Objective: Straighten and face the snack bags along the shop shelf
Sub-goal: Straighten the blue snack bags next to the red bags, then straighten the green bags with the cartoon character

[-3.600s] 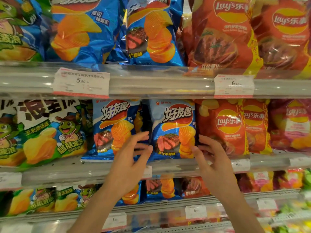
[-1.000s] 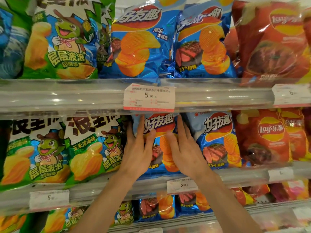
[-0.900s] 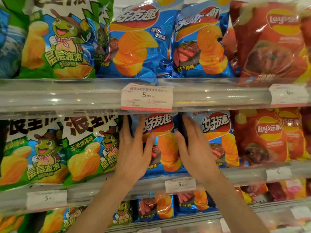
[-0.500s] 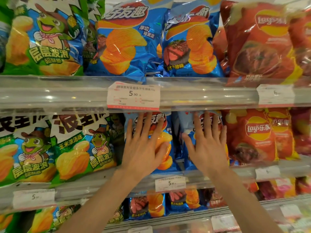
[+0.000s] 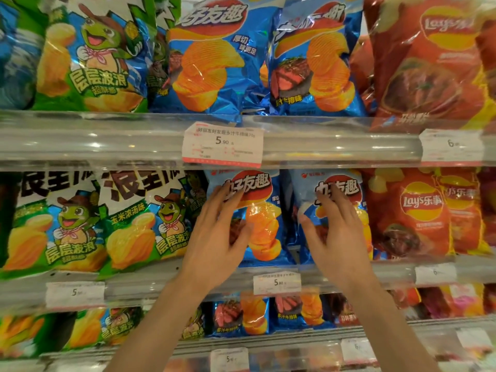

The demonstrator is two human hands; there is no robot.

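Two blue ridged-chip bags stand side by side on the middle shelf (image 5: 161,280). My left hand (image 5: 217,237) lies flat with spread fingers on the left side of the left blue bag (image 5: 264,224). My right hand (image 5: 335,234) rests with loosely curled fingers on the front of the right blue bag (image 5: 343,181), thumb at its left edge. Both bags stand upright and face forward. Neither hand clearly grips its bag; they press on the fronts.
Green frog-mascot bags (image 5: 145,224) stand left of the blue ones, red Lay's bags (image 5: 410,216) to the right. The upper shelf rail (image 5: 107,140) carries a price tag (image 5: 222,145) just above my hands. More bags fill the shelves above and below.
Both hands have slid slightly down and outward, uncovering the bags' tops and logos. The right hand's fingers have curled from flat. The two blue bags now stand straighter, with a narrower gap.
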